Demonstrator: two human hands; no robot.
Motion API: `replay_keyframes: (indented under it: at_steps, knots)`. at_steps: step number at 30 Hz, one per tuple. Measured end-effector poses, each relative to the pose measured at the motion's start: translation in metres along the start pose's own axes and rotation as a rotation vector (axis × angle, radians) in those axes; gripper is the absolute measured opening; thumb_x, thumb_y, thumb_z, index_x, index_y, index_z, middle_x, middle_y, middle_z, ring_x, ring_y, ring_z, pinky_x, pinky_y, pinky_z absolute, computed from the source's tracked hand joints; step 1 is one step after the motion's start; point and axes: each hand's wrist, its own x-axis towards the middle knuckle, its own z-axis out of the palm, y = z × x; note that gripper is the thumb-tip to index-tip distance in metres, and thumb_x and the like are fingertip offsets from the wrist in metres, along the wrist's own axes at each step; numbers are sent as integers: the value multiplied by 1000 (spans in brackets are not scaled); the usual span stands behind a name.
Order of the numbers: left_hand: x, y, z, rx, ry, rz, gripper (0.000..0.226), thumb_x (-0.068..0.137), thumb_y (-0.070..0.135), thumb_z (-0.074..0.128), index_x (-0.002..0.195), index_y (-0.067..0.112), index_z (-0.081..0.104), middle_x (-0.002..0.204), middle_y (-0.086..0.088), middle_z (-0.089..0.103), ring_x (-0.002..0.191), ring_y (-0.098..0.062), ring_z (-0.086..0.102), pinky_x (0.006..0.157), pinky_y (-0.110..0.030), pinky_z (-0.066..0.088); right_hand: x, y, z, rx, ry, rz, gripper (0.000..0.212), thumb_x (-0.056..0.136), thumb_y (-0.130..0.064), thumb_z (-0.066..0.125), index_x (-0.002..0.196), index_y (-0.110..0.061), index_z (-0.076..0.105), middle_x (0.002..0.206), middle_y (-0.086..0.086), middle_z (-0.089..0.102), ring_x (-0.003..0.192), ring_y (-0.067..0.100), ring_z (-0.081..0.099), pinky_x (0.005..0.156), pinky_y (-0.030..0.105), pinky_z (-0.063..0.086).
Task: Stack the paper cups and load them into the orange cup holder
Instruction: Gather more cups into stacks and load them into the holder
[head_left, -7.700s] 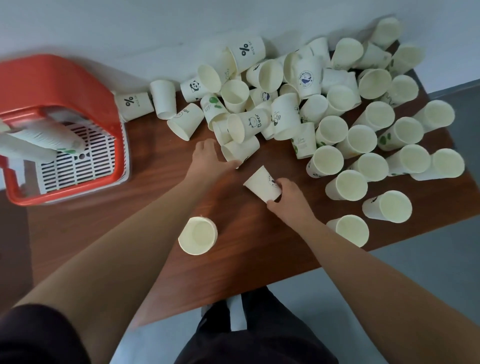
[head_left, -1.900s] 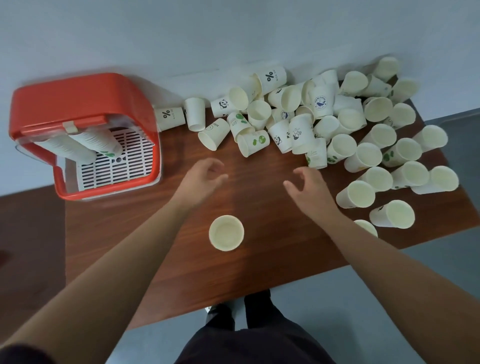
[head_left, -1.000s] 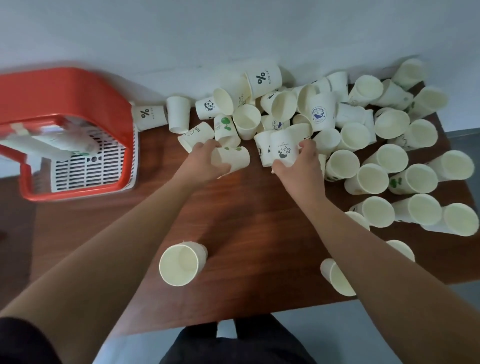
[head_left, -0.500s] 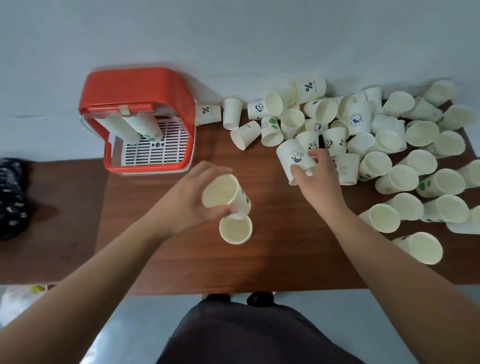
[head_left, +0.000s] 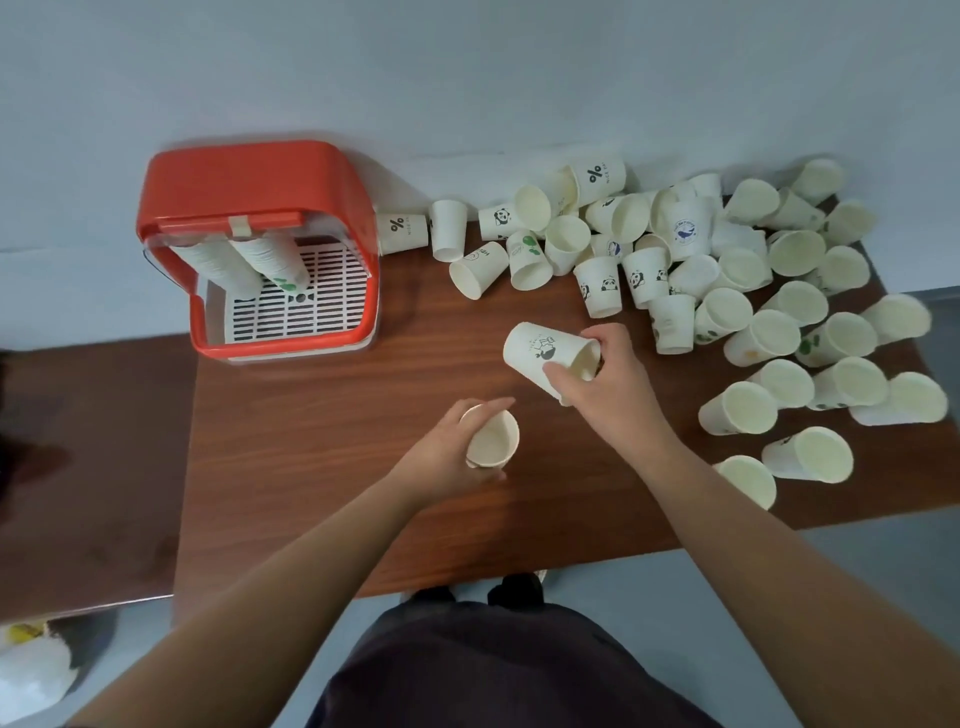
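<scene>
Paper cup (head_left: 540, 353), tilted, is gripped in the right hand (head_left: 613, 389) above the table (head_left: 311, 415), near the small stack (head_left: 493, 441) clasped by the left hand (head_left: 447, 460) — both well short of the orange cup holder (head_left: 249, 197). A crooked entry could catch the rim and buckle it.

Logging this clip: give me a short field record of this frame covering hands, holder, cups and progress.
left hand: grips a plain cup, mouth up, seemingly nested in another
right hand: grips a printed cup, tipped sideways, apart from the plain cup
orange cup holder: back left on the table, two cup stacks leaning inside
loose cups: many, scattered over the table's back and right, most on their sides
progress: partly loaded; most cups not yet stacked
</scene>
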Motion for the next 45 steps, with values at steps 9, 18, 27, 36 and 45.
replay_keyframes:
  at_steps: [9, 18, 27, 36, 45]
  knots:
    - [12, -12, 7, -332, 57, -103, 84, 68, 30, 91, 134, 46, 41, 130, 23, 56, 123, -5, 55, 100, -34, 51, -12, 3, -5, -75, -175, -42, 67, 80, -45, 77, 139, -31, 47, 125, -13, 57, 112, 4, 56, 88, 21, 46]
    - [26, -10, 14, -307, 14, -46, 86, 72, 19, 85, 139, 51, 43, 135, 30, 52, 126, -5, 50, 102, -41, 48, 0, 29, 24, -229, -384, -110, 73, 83, -42, 77, 147, -29, 45, 152, -11, 43, 138, 4, 37, 110, 21, 27]
    - [-7, -25, -47, -631, 174, -223, 74, 76, 35, 87, 137, 28, 47, 132, 11, 62, 122, -11, 60, 106, -45, 49, 20, -10, 51, 399, -476, 168, 52, 99, -39, 59, 145, -18, 46, 145, 0, 52, 125, 12, 57, 109, 37, 46]
    - [-52, -57, -146, -611, 453, -209, 70, 80, 27, 84, 141, 31, 50, 131, 11, 64, 122, -11, 60, 104, -36, 47, 29, -88, 138, 227, -638, -130, 51, 87, -32, 75, 134, -32, 55, 123, -10, 68, 111, 7, 66, 101, 42, 52]
    - [-35, -118, -208, -482, 628, -179, 62, 81, 9, 81, 137, 22, 55, 128, 16, 60, 116, 3, 57, 93, -8, 44, 59, -144, 220, 304, -527, -189, 45, 87, -19, 76, 126, -28, 54, 124, -10, 65, 108, 3, 65, 90, 25, 54]
